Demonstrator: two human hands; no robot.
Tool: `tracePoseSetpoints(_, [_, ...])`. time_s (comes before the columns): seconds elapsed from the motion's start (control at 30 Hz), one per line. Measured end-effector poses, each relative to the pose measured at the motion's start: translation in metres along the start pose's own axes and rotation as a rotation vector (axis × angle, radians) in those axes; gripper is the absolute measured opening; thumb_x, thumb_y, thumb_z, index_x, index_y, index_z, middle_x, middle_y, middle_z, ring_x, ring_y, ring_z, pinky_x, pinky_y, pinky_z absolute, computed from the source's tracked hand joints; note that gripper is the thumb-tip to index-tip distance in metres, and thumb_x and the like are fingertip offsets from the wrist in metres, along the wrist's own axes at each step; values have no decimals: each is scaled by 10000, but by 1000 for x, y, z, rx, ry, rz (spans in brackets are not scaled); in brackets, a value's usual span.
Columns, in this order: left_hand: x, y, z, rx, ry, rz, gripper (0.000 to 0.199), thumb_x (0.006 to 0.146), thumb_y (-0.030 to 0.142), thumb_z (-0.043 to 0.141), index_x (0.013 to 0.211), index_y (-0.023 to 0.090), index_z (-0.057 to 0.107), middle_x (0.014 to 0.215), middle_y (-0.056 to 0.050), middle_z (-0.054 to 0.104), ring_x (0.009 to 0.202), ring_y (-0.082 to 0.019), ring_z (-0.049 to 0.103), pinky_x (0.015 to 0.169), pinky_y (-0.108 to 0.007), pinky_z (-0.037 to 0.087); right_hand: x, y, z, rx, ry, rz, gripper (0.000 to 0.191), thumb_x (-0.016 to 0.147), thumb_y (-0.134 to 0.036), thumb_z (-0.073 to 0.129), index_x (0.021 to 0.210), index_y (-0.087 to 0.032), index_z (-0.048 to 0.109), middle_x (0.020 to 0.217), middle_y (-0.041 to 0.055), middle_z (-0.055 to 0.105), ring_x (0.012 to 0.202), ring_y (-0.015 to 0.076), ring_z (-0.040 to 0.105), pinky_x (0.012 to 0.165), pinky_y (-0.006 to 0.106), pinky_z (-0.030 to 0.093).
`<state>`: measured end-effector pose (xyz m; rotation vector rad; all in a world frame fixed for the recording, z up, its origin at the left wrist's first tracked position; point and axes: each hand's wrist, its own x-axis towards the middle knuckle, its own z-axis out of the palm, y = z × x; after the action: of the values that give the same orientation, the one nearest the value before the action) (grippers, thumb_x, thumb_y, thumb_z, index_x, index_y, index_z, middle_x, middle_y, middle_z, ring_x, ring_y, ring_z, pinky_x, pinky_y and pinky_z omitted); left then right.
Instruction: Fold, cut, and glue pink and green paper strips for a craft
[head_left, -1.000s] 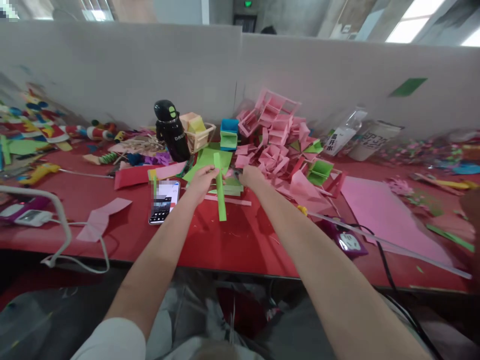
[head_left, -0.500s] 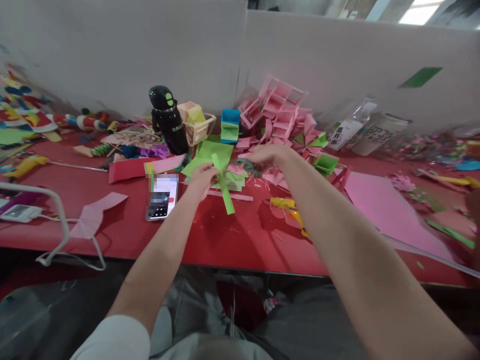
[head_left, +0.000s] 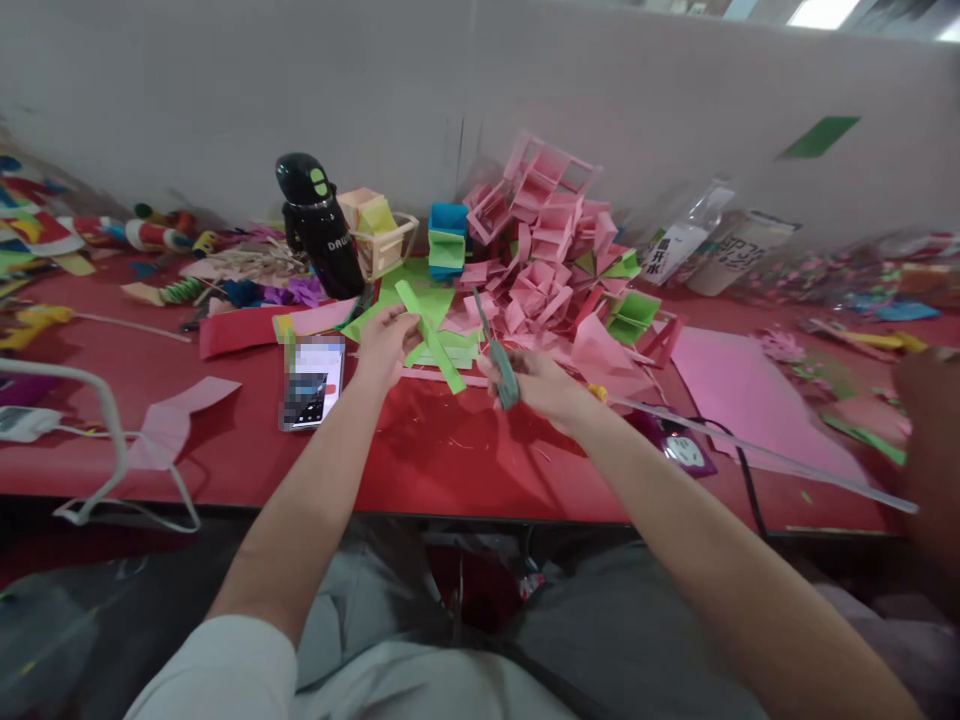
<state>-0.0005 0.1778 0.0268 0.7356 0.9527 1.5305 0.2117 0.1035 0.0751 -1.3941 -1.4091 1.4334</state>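
Between the thumb and fingers of my left hand point(head_left: 388, 340) is a narrow green paper strip point(head_left: 441, 350), slanting down to the right over other green paper point(head_left: 409, 285). My right hand point(head_left: 536, 382) is closed round the dark green handles of a pair of scissors point(head_left: 501, 368). Their blades point up and away, to the right of the strip and apart from it. Just beyond the scissors lies a heap of folded pink paper pieces point(head_left: 551, 240), some shaped like little chairs. A long pink strip point(head_left: 442, 377) rests on the red table point(head_left: 450, 460) beneath the green one.
A phone point(head_left: 313, 385) lies left of my left hand, with a black bottle point(head_left: 322, 225) behind it. At right are a purple power socket point(head_left: 679, 445), a clear rod point(head_left: 787, 455) and a pink sheet point(head_left: 739, 400). A white tubular stand point(head_left: 112, 430) is at far left.
My right hand has drawn back toward me from the pink heap, with the scissors now plainly visible in it. My left hand still holds the green strip. The camera view has shifted slightly.
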Motion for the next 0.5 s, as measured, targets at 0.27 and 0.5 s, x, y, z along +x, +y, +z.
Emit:
tracePoseSetpoints(0.27, [-10, -9, 14, -19, -72, -8, 239, 778, 114, 722, 961, 189, 587, 836, 8, 675, 768, -120, 677, 823, -307, 583, -25, 42, 17, 201, 124, -19, 500, 507, -333, 940, 819, -206, 571, 698, -38, 648, 577, 114, 578, 544, 265, 463])
tracePoseSetpoints(0.5, [-14, -13, 19, 14, -64, 0, 263, 778, 133, 743, 977, 194, 581, 872, -8, 698, 852, -155, 699, 870, -349, 588, -23, 50, 15, 374, 126, -117, 446, 600, -405, 881, 859, -204, 579, 641, -42, 607, 584, 132, 585, 586, 278, 441])
